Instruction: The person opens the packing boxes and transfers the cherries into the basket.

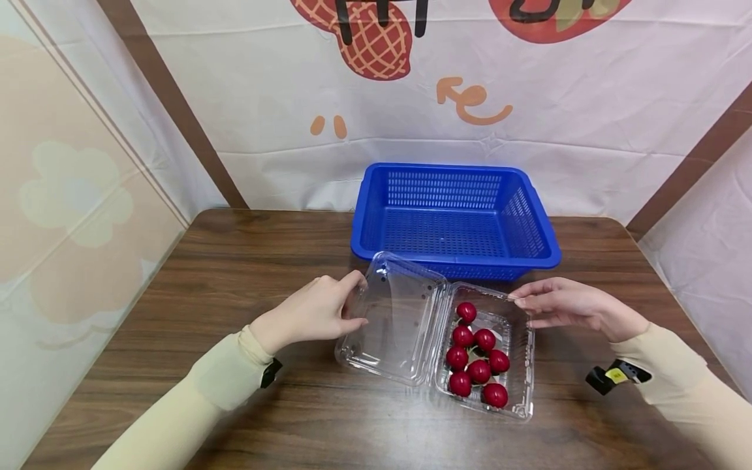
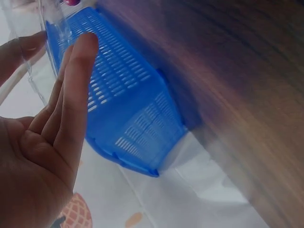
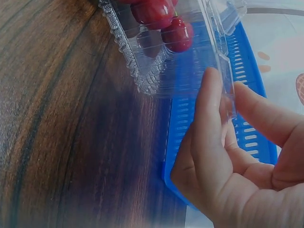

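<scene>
A clear plastic clamshell box (image 1: 518,391) stands open between the two hands, its lid (image 1: 390,320) folded out to the left. Several dark red cherries (image 1: 479,371) with green stems lie in its base, mostly on the left side. My left hand (image 1: 314,310) holds the lid's outer left edge between thumb and fingers. At the base's far right corner, my right hand (image 1: 572,305) pinches the rim; the right wrist view shows thumb and fingers on either side of the clear rim (image 3: 228,90).
A blue perforated plastic basket (image 1: 455,261) stands just behind the box, near the far edge of the brown wood-grain table (image 1: 258,254). White printed cloth (image 1: 264,98) hangs behind the table and at both sides.
</scene>
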Motion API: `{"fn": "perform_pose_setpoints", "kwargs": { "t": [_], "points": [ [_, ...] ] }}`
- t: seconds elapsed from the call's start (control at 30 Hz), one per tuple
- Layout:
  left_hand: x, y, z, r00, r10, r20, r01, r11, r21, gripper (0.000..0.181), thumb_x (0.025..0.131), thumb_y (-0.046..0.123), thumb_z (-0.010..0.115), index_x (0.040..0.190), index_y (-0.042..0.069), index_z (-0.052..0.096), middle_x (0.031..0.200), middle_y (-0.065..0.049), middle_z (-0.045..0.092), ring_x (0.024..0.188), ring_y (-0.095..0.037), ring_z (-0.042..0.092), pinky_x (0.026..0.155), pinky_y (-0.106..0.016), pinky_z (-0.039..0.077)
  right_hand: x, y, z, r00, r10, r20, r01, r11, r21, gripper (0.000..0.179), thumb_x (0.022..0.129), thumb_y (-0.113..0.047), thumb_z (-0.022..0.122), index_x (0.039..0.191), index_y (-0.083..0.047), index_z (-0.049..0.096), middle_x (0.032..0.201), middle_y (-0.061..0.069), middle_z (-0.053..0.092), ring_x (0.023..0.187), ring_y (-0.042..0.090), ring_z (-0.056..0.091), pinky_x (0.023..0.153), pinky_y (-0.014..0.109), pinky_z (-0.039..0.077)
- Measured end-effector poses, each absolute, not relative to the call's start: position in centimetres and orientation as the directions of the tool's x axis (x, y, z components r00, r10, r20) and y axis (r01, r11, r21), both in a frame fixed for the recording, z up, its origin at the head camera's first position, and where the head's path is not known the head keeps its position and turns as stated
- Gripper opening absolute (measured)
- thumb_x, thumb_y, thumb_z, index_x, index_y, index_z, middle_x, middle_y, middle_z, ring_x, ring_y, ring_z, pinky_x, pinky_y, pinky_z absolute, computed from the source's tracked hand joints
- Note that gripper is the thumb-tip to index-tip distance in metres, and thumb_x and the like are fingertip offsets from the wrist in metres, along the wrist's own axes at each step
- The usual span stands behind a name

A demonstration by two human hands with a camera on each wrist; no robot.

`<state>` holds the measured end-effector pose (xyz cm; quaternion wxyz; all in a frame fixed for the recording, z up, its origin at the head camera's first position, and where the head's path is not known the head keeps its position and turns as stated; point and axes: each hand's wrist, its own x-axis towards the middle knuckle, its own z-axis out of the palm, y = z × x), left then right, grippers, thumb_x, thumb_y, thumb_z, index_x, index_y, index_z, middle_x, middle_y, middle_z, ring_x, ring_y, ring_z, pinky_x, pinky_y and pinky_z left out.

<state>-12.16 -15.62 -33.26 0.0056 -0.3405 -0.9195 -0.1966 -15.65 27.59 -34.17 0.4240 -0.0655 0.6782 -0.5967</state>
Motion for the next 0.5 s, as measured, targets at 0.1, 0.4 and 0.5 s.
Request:
{"fn": "perform_pose_setpoints", "kwargs": {
  "t": [0.1, 0.4, 0.5],
  "points": [
    [-11.99, -15.81, -33.48, -0.783, 0.614, 0.105, 0.604, 0.708, 0.366, 0.042, 0.077, 0.033, 0.075, 0.106, 0.014, 0.051, 0.054, 0.018, 0.049, 0.044, 0.004, 0.045, 0.044, -0.017, 0.039, -15.80, 27.40, -34.27, -0.632, -0.584, -0.510, 0.419, 0.296, -0.858, 0.019, 0.096, -0.013, 0.053, 0.113, -0.010, 0.063, 0.095, -0.005, 0.062, 0.084, 0.005, 0.060, 0.086, 0.029, 0.055],
    [-11.98, -15.98, -33.85, -0.796, 0.595, 0.114, 0.593, 0.726, 0.350, 0.043, 0.074, 0.037, 0.076, 0.102, 0.014, 0.054, 0.055, 0.020, 0.049, 0.047, 0.004, 0.046, 0.047, -0.017, 0.040, -16.07, 27.15, -34.27, -0.638, -0.563, -0.525, 0.420, 0.318, -0.850, 0.019, 0.096, -0.013, 0.053, 0.112, -0.010, 0.062, 0.102, -0.003, 0.062, 0.088, 0.006, 0.059, 0.086, 0.030, 0.055],
    [-11.99, -15.95, -33.83, -0.800, 0.585, 0.133, 0.595, 0.744, 0.304, 0.040, 0.073, 0.041, 0.076, 0.096, 0.015, 0.056, 0.055, 0.022, 0.049, 0.049, 0.004, 0.046, 0.047, -0.018, 0.039, -16.14, 27.11, -34.23, -0.636, -0.565, -0.526, 0.415, 0.325, -0.850, 0.022, 0.096, -0.013, 0.054, 0.116, -0.006, 0.061, 0.104, -0.002, 0.061, 0.090, 0.007, 0.060, 0.086, 0.031, 0.055]
  ]
}}
